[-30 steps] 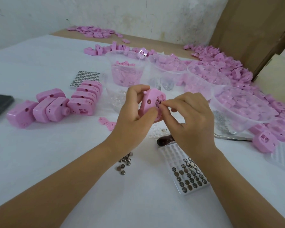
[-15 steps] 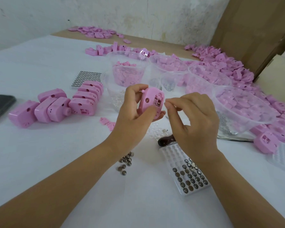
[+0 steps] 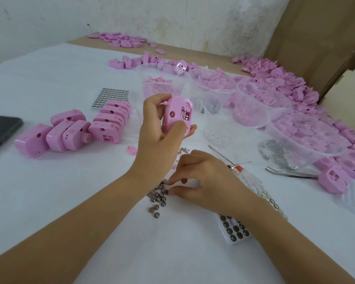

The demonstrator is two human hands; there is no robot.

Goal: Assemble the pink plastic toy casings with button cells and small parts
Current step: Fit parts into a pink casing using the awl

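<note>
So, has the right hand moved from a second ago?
Yes. The right hand left the pink casing and came down to the loose button cells.

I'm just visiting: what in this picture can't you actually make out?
Head view only:
- Whether the right hand has pinched one of the loose button cells: its fingertips cover the spot.
- How many cells sit in the pink casing held by the left hand: too small, blurred.
- The cell tray: partly under the right forearm.
- The dark flat object: cut off by the left edge.

White table point(image 3: 49, 191) carries pink casings point(image 3: 70, 132); button cells point(image 3: 158, 198); clear bowls point(image 3: 217, 132).
</note>
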